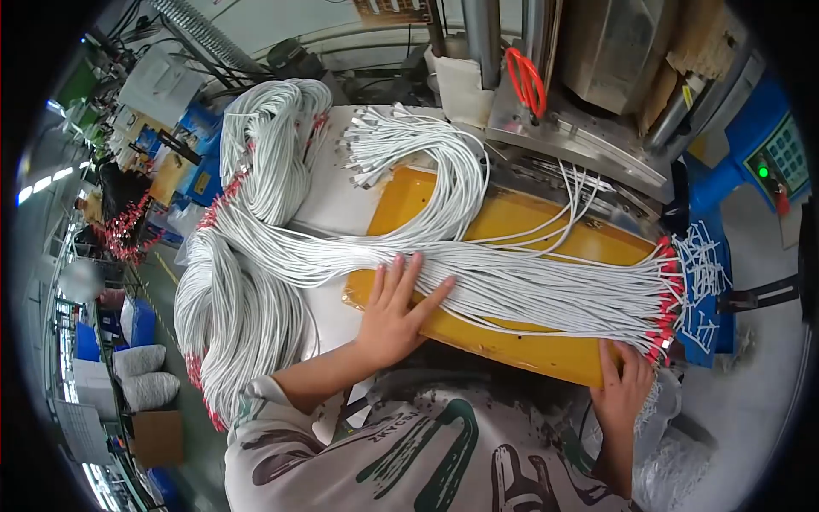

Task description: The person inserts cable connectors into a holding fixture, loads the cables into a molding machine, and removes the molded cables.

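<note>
My left hand (397,311) lay over the near side of the long bunch of white wires (546,290), fingers spread wide, not closed around anything. The wires ran across the yellow board (503,218), and their red ends (667,299) sat together at its right end. My right hand (625,375) was at the near corner of the board, close to those ends. I can't tell if it was pinching any wires or only touching the edge.

I think I was at the part where the wires get laid flat and kept neat. A few wires (567,213) stuck up from the rest and leaned toward the metal machine (589,158). One bundle (465,183) curled back at the far side, and big loops (247,307) hung at the left of the white counter (341,196).

To my mind, the next move called for soft, careful hands — steady on the bunch, gentle by the red ends — so nothing got tangled or pulled crooked.
</note>
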Demonstrator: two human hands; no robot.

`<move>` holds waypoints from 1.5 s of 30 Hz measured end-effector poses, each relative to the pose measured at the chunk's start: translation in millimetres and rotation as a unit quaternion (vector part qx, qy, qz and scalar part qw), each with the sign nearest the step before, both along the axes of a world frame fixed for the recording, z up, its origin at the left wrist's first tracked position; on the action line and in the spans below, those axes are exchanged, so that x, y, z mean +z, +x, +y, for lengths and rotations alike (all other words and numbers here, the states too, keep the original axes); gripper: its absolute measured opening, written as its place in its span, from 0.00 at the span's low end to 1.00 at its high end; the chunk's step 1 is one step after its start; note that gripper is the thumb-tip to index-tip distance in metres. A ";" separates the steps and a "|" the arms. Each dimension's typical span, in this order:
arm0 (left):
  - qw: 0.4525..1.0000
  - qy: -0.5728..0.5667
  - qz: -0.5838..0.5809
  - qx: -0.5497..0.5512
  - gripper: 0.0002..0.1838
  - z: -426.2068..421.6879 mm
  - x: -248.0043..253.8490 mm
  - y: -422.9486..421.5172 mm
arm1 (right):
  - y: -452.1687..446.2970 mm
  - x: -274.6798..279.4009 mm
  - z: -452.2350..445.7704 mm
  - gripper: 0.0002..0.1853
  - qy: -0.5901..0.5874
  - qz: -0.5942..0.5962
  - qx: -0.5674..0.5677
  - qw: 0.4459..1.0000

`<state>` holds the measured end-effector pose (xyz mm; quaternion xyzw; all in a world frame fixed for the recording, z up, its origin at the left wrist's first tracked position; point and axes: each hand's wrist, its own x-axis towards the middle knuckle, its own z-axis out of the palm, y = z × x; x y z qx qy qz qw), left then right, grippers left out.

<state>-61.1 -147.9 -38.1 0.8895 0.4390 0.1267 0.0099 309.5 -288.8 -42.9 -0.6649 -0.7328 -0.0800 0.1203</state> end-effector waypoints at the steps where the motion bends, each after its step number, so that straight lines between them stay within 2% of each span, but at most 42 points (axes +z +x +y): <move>1: 1.000 -0.013 0.005 -0.017 0.53 -1.0 7.6 4.6 | -2.9 3.5 -0.6 0.29 -0.006 0.001 -0.005 1.000; 2: 0.999 -0.024 0.010 -0.034 0.54 -0.4 17.8 11.4 | -6.4 7.3 -0.5 0.29 -0.011 0.002 -0.010 1.000; 4: 0.961 -0.134 -0.099 -0.221 0.56 18.5 44.1 38.1 | -10.8 16.6 -1.7 0.29 -0.006 0.002 0.000 1.000; 5: 0.943 -0.133 -0.144 -0.270 0.51 22.8 47.9 60.4 | -12.7 18.8 -4.3 0.31 -0.035 0.089 0.012 0.995; 6: 0.925 -0.075 -0.198 -0.315 0.46 35.8 28.6 90.9 | -15.4 18.7 -3.5 0.32 -0.067 0.174 0.036 0.982; 7: 0.914 -0.053 -0.212 -0.343 0.31 50.9 8.2 123.6 | -6.7 12.2 1.0 0.32 -0.177 0.269 -0.028 0.946; 8: 0.932 -0.117 -0.143 -0.311 0.19 64.3 6.8 162.4 | -1.3 3.9 10.4 0.31 -0.290 0.349 -0.087 0.887; 9: 0.944 -0.131 -0.153 -0.260 0.12 77.5 -6.9 199.3 | -11.2 1.1 23.3 0.19 -0.172 0.286 -0.071 0.940; 10: 0.957 -0.061 -0.125 -0.254 0.12 89.1 -20.8 226.4 | -18.3 -0.6 34.5 0.11 -0.044 0.226 -0.059 0.971; 12: 0.953 0.015 -0.130 -0.273 0.15 98.1 -48.7 249.0 | 3.2 -10.8 38.1 0.12 -0.116 0.228 -0.053 0.965; 13: 0.956 0.021 -0.130 -0.263 0.15 98.1 -40.3 233.1 | 2.0 -3.2 35.1 0.12 -0.115 0.226 -0.041 0.966; 15: 0.946 -0.188 -0.103 -0.245 0.22 88.4 -11.5 190.7 | -10.0 12.7 26.2 0.20 -0.071 0.262 -0.032 0.962; 16: 0.947 -0.185 -0.101 -0.242 0.22 100.9 -7.5 183.0 | -8.5 18.1 30.6 0.20 -0.070 0.263 -0.028 0.962; 19: 0.905 -0.246 -0.032 -0.345 0.28 143.0 -4.8 157.2 | 1.4 29.6 49.4 0.20 -0.161 0.252 -0.013 0.954; 20: 0.906 -0.245 -0.034 -0.344 0.28 145.8 -7.5 151.7 | 10.0 30.8 59.7 0.18 -0.193 0.277 -0.019 0.941; 21: 0.909 -0.256 -0.088 -0.318 0.27 148.0 -10.0 147.1 | 16.4 31.9 70.2 0.18 -0.223 0.304 -0.026 0.926; 23: 0.901 -0.278 -0.196 -0.270 0.26 148.3 -10.2 141.4 | -16.3 27.4 100.3 0.19 0.028 0.327 0.043 0.944; 25: 0.821 -0.343 -0.237 -0.389 0.23 155.1 -4.0 129.4 | -64.7 58.7 126.2 0.29 0.078 0.158 0.114 0.978; 27: 0.799 -0.422 -0.216 -0.370 0.22 157.2 8.1 111.1 | -15.9 44.7 145.9 0.28 0.024 0.021 0.074 0.997; 28: 0.777 -0.480 -0.238 -0.330 0.23 156.1 8.8 103.8 | 20.0 34.2 145.9 0.29 0.015 0.050 -0.029 0.998; 29: 0.811 -0.446 -0.229 -0.303 0.24 153.2 9.3 102.9 | 38.9 45.0 142.9 0.28 -0.062 0.141 -0.122 0.981; 30: 0.867 -0.413 -0.128 -0.250 0.22 146.6 19.6 108.0 | 64.3 38.8 132.9 0.27 -0.016 0.076 -0.061 0.995; 31: 0.813 -0.366 -0.319 -0.320 0.18 138.9 9.8 121.6 | 47.6 65.9 124.2 0.25 -0.015 -0.028 -0.059 0.998; 32: 0.831 -0.429 -0.251 -0.249 0.15 138.8 6.1 122.2 | 47.4 72.8 122.1 0.24 -0.013 -0.054 -0.087 0.995; 33: 0.866 -0.372 -0.203 -0.265 0.14 142.9 0.5 119.5 | 48.4 77.6 126.8 0.24 0.002 -0.039 -0.111 0.993; 35: 0.884 -0.372 -0.233 -0.162 0.13 125.3 13.3 124.0 | 66.5 53.0 131.0 0.26 0.042 -0.072 -0.110 0.990; 36: 0.882 -0.374 -0.225 -0.176 0.13 119.3 11.5 128.7 | 66.0 52.7 124.2 0.26 0.042 -0.070 -0.125 0.989; 39: 0.863 -0.388 -0.307 -0.104 0.11 111.5 11.5 126.7 | 59.3 61.7 125.1 0.27 0.161 -0.085 -0.135 0.974; 40: 0.863 -0.388 -0.306 -0.103 0.11 109.1 9.5 125.1 | 60.2 56.1 123.7 0.27 0.161 -0.084 -0.134 0.974; 43: 0.776 -0.495 -0.388 -0.049 0.10 114.6 13.6 130.6 | 74.3 38.8 121.3 0.26 0.002 -0.078 -0.163 0.983; 44: 0.775 -0.493 -0.392 -0.048 0.10 118.4 13.7 131.4 | 66.3 50.0 119.3 0.26 0.004 -0.081 -0.160 0.984; 45: 0.748 -0.517 -0.414 -0.042 0.10 122.1 12.3 129.8 | 46.9 67.6 110.6 0.26 0.006 -0.063 -0.139 0.988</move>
